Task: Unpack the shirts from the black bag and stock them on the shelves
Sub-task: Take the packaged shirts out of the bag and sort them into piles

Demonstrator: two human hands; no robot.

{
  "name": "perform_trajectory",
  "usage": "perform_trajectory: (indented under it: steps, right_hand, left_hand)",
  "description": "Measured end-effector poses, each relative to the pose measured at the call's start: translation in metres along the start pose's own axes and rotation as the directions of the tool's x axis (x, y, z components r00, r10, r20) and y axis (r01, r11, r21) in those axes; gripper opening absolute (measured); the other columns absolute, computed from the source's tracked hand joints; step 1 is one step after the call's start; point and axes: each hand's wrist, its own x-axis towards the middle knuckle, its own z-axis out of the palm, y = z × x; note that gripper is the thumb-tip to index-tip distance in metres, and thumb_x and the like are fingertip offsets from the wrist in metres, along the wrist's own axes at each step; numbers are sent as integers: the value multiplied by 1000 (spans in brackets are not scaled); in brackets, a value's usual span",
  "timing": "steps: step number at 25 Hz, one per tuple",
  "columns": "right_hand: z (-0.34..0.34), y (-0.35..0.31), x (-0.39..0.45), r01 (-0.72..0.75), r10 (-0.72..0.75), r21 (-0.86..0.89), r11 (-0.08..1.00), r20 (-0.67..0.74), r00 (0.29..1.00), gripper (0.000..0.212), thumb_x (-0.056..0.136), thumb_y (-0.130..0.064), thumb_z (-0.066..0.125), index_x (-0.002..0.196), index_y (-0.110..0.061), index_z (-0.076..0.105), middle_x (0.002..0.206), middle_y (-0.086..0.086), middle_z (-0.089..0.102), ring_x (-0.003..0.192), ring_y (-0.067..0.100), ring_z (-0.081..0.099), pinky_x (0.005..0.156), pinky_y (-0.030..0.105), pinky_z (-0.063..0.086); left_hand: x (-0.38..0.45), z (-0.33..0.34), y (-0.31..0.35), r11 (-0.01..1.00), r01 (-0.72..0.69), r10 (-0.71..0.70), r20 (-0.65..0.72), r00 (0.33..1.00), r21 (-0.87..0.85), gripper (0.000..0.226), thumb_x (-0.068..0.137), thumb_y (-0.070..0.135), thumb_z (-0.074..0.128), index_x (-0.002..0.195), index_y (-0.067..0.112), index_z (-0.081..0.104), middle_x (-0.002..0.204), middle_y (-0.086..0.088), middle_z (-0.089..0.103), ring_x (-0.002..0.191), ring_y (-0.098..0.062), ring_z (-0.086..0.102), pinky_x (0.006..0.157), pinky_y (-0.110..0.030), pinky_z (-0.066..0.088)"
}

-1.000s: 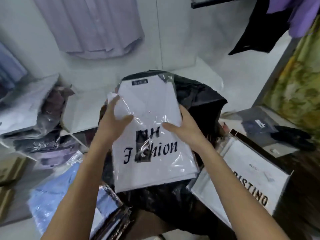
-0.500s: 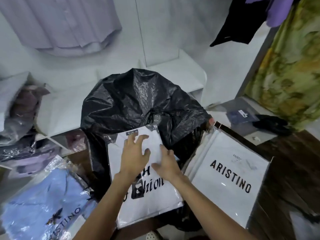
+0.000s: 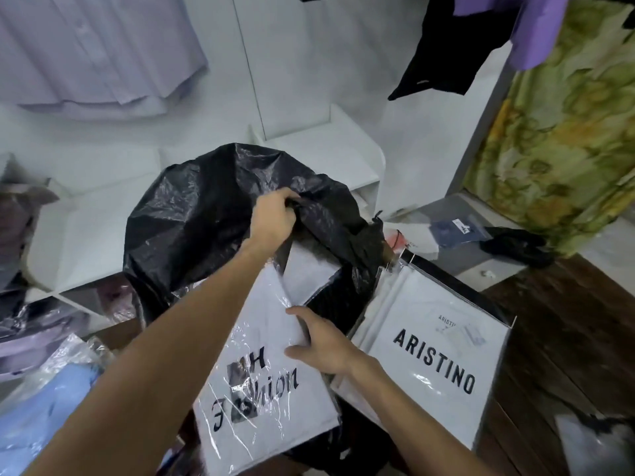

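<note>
The left hand (image 3: 273, 218) has come off the packed shirt (image 3: 271, 355) and gone up to the black bag (image 3: 206, 214). A moment ago both hands lay flat on that pack; now the left fingers are pinched shut on a fold of the bag's rim, lifting it back. The right hand (image 3: 323, 341) stays on the pack, fingers spread and only lightly curled round its right edge, pressing rather than gripping.

That lift opens the bag's mouth, and a second white pack (image 3: 309, 269) shows inside, tucked under the raised plastic just beyond the first. I take it the person is checking what is left in there, or clearing room to pull the next pack out. The shelves (image 3: 103, 228) behind the bag look mostly bare at the top, so stocking seems hardly begun.

The "Fashion" pack lies on the near lip of the bag, half out of it, tilted toward the person.

Counting: one black bag, in the middle. Two packs at its mouth, the lettered one and the plain one behind. To the right, one white ARISTINO pack (image 3: 436, 365) leans just beside the bag; more may stand behind it, but I cannot tell how many. To the near left, one blue pack (image 3: 44, 407), with a few darker and lilac packs heaped farther left, too jumbled to count.
</note>
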Motion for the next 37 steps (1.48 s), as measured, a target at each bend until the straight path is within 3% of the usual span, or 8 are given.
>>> perform_trajectory:
  steps: [5,9,14,17,21,26,31,37]
  right_hand:
    - [5,-10,7,85,-62,-165,983,140,988,69,97,-22,66,157,-19,33,121,5,50,115,17,45,94,21,30]
    - [-4,-9,32,94,-65,-185,978,159,985,58,96,-29,70,147,-12,49,121,4,55,113,14,47,91,22,35]
    - [-57,-38,89,253,-359,-290,923,-409,839,67,92,-24,67,154,-20,41,162,5,35,135,33,49,112,48,44]
    - [-107,-77,119,245,-488,-525,815,-392,780,82,94,-21,63,163,-35,22,170,4,21,123,37,57,95,44,54]
    - [-120,-102,156,238,-487,-740,629,-136,862,103,88,-35,75,162,-44,4,169,12,22,120,40,62,89,44,56]
    - [-122,-101,181,86,-365,-752,654,-214,906,122,78,-40,86,161,-46,-3,172,8,10,130,37,56,98,43,52]
    - [-162,-90,194,61,-334,-710,701,-252,908,127,70,-30,91,162,-47,5,173,3,9,130,40,53,102,45,51]
    - [-185,-93,221,72,-274,-648,758,-217,937,119,70,-37,87,163,-40,12,163,11,33,141,36,45,107,46,49]
  left_hand:
    - [83,-87,17,980,-89,49,-216,975,-177,40,71,-16,48,74,24,52,73,6,58,72,-12,60,61,-10,41]
    - [90,-86,13,993,-1,13,-100,995,121,24,77,4,65,96,13,52,93,0,47,84,-23,47,71,-29,41]
    - [9,-44,-10,995,-85,78,-117,990,-56,22,87,22,64,88,14,43,67,2,54,61,-21,51,61,-38,42]
    - [-15,-23,-63,978,19,-49,141,989,209,39,92,42,55,123,20,55,116,-12,58,104,-35,58,95,-47,48]
    - [-14,-17,-117,751,144,-338,188,922,645,93,84,81,47,159,42,10,162,-17,12,147,-49,13,118,-63,8]
    - [47,-53,-149,627,-64,-127,183,975,777,110,83,43,75,162,28,0,167,-17,-2,153,-43,3,126,-54,2]
    - [110,-122,-151,479,-473,311,361,879,739,79,83,7,62,156,21,37,161,-22,28,146,-43,29,121,-49,25]
    - [139,-149,-157,603,-512,370,354,859,611,63,66,3,80,128,9,68,134,-29,54,121,-47,53,107,-48,43]
